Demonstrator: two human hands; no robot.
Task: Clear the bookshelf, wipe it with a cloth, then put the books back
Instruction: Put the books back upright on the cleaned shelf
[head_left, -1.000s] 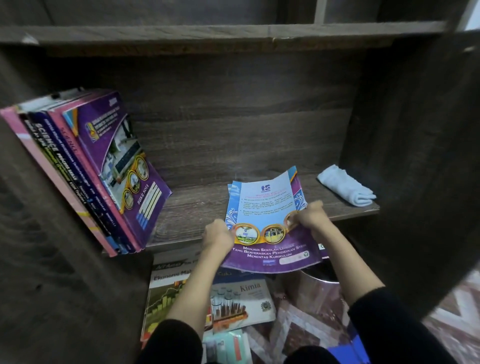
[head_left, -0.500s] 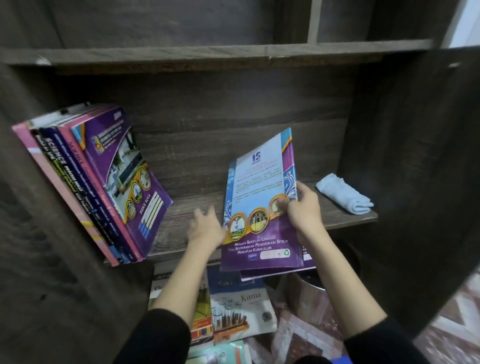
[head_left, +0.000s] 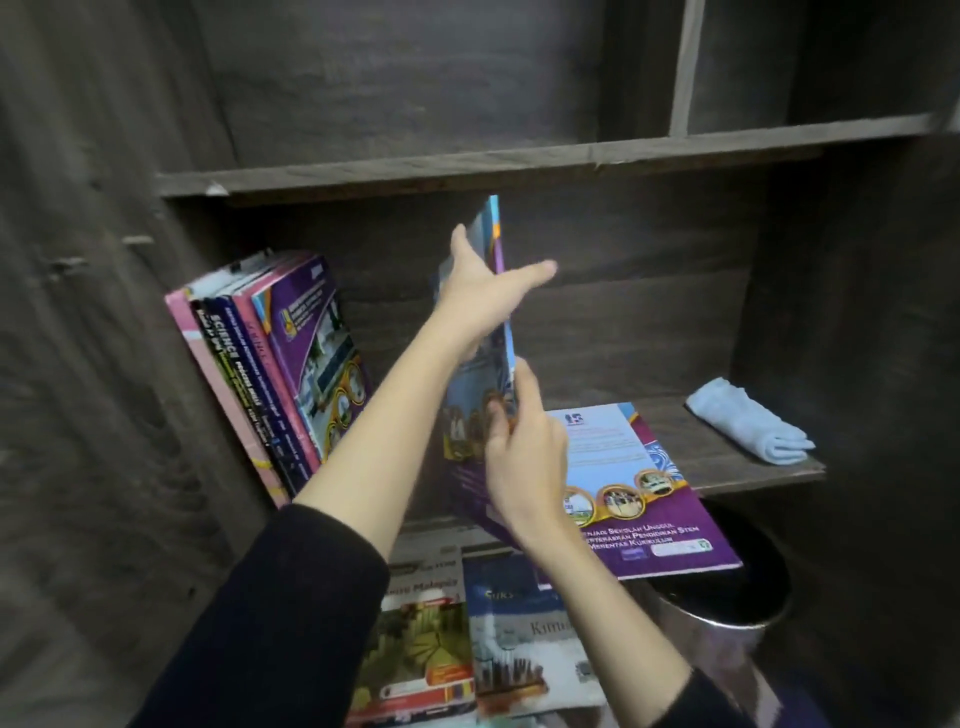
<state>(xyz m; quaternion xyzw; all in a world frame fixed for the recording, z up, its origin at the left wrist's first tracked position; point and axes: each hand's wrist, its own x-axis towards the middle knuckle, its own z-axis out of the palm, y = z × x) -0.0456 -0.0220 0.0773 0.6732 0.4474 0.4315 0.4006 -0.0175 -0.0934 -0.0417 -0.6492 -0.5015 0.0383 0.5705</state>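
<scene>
Left of the left hand, a row of leaning books (head_left: 280, 364) stands on the bookshelf (head_left: 727, 470), tops tipped left against the side wall, spines toward the person. The left hand (head_left: 478, 296) lies against the upper part of the held book (head_left: 475, 400), thumb up and fingers stretched straight out past its edge to the right. That book stands between the two hands, long axis nearly vertical, top end toward the board above, thin edge toward the camera and cover facing left toward the leaning row. Whether its lower end touches the shelf cannot be told. The right hand (head_left: 524, 457) grips the lower half of the book, thumb along its edge and fingers curled onto the cover. Just right of this hand a flat book (head_left: 639, 483) lies face up, long axis running back to front, its title end overhanging the shelf front. Further right a folded cloth (head_left: 748, 421) rests on the shelf. Below the arms lie more books (head_left: 467, 639) beside a metal bin (head_left: 727, 613).
</scene>
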